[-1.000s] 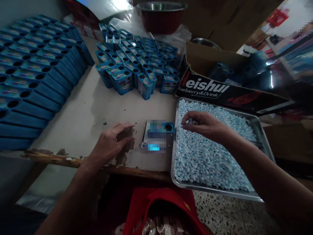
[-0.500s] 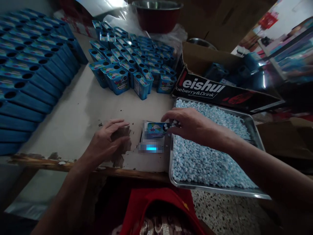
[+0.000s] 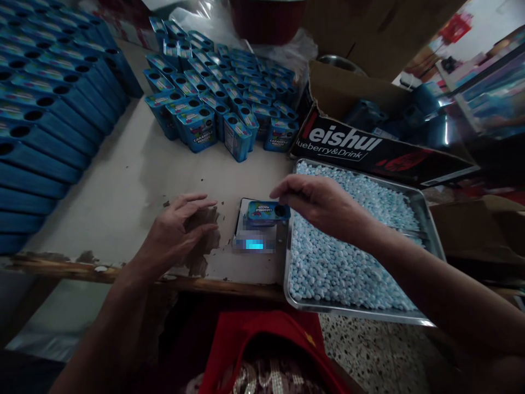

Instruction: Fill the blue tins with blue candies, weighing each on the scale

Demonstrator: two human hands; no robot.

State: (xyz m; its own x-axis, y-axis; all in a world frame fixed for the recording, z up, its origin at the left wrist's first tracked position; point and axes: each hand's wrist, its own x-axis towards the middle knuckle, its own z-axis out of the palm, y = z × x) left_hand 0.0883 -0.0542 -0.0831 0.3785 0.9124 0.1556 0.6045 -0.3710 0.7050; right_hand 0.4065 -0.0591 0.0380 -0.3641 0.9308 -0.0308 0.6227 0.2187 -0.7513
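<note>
Right hand [image 3: 318, 197] beside the blue container's [image 3: 262, 210] opening, candies no longer showing between its fingers.
Half a second ago they showed there; whether the curled fingers grip any now cannot be told. The container sits on the scale [image 3: 251, 235], the left hand [image 3: 178, 221] loosely spread and unladen nearby.

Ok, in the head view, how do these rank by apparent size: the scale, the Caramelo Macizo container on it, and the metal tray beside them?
Largest to smallest:
1. metal tray, by far
2. scale, partly covered
3. Caramelo Macizo container, mostly its top showing
</note>
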